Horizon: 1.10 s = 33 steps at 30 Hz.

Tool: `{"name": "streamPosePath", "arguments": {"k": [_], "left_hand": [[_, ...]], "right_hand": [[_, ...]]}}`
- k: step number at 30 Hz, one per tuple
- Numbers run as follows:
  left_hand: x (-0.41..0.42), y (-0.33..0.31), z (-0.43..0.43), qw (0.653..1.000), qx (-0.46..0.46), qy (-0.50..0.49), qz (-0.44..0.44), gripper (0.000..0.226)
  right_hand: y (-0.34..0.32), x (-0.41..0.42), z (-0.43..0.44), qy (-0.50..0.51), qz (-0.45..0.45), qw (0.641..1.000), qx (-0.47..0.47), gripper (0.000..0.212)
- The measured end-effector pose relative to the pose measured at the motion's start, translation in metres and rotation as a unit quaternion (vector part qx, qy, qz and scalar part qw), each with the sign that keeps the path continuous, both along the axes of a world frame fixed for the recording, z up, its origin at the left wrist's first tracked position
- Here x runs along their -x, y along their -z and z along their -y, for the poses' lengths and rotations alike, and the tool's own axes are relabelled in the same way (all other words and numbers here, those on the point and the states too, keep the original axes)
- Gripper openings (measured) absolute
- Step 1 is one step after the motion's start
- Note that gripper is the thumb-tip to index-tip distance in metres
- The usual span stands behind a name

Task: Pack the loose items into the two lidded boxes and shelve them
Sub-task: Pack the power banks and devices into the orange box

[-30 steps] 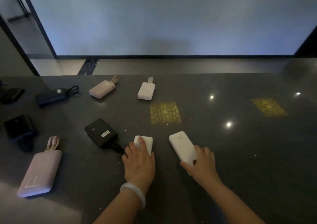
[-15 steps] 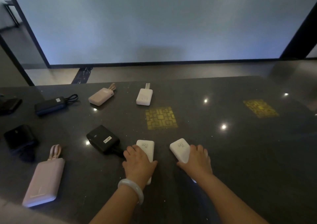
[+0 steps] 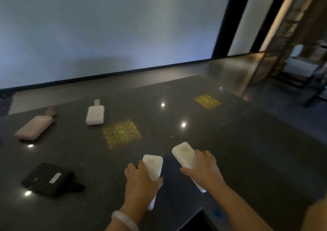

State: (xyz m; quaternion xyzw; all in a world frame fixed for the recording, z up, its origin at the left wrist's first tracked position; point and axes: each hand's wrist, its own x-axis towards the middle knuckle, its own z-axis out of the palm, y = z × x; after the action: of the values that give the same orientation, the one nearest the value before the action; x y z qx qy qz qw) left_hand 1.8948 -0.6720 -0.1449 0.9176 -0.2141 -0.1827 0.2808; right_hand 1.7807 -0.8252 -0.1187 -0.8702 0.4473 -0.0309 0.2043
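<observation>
In the head view, the left hand (image 3: pixel 139 186) was seen curled round the near half of the first white power bank (image 3: pixel 153 167), with the thumb on its right edge and the fingers wrapped over its left. The right hand (image 3: pixel 203 169) was closed likewise on the second white power bank (image 3: pixel 184 155), with the thumb at its left edge and the fingers over its right. The two packs were held just beside each other, not touching, low over the dark table (image 3: pixel 230 151) and near its front edge. Whether they were lifted clear of it or resting on it could not be told. Three more loose items were seen lying further off to the left: a black power bank (image 3: pixel 46 178), a pink power bank (image 3: pixel 33 128) and a small white power bank (image 3: pixel 95 115). No lidded box was in view, so the step in hand was judged to be the gathering of two packs for carrying to a box. It was judged that the smooth casings would be best gripped across their width, that the far ends should be kept level, and that the packs should be kept from knocking together on the way.
</observation>
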Motion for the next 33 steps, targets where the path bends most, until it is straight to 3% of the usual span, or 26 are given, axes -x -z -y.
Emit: {"name": "streamPosePath", "arguments": {"k": [9,18,22,33], "left_hand": [[0.102,-0.047,0.081,0.969,0.081,0.232,0.003,0.084],[0.237,-0.077,0.136,0.923,0.101,0.372,0.005,0.081],[0.289,-0.08,0.147,0.912,0.088,0.401,-0.007,0.086],[0.32,-0.077,0.158,0.909,0.038,0.405,0.085,0.082]], "right_hand": [[-0.069,0.168,0.034,0.144,0.016,0.986,0.08,0.087],[-0.066,0.344,0.039,0.232,0.069,0.966,0.088,0.086],[-0.049,0.387,0.044,0.274,0.058,0.958,0.059,0.094],[-0.027,0.416,0.06,0.219,0.074,0.973,-0.025,0.076]]}}
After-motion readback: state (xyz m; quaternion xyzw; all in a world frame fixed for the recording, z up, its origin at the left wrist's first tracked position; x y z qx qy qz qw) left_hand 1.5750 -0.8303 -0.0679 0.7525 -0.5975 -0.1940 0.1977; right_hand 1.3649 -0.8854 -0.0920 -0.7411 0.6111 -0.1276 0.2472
